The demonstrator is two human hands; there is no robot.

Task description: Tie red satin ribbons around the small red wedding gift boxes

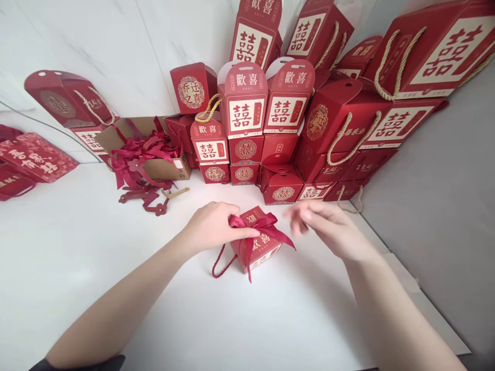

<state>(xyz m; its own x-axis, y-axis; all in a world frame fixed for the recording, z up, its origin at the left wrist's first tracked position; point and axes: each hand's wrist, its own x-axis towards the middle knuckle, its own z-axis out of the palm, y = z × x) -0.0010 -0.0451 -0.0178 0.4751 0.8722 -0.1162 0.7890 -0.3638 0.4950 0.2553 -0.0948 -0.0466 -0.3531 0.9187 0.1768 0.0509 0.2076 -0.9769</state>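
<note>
A small red gift box (266,251) with gold and white lettering sits on the white table, slightly turned. Across its top lies a crimson satin ribbon bow (266,221), its tails draping over the near side and to the right. My left hand (212,224) grips the box from the left, thumb laid over the ribbon near the knot; its other fingers are partly hidden. A dark red cord handle (222,273) loops onto the table from the box. Just right of the bow, apart from it, my right hand (328,221) hovers with loosely curled, blurred fingers and nothing visible in them.
Behind stand stacked red gift boxes (245,116), several with gold rope handles. At the back left, a cardboard box (170,170) overflows with crimson ribbons (147,147); flower-ended strips (145,196) spill before it. More red packages (42,159) lie far left. A grey wall (436,226) bounds the right.
</note>
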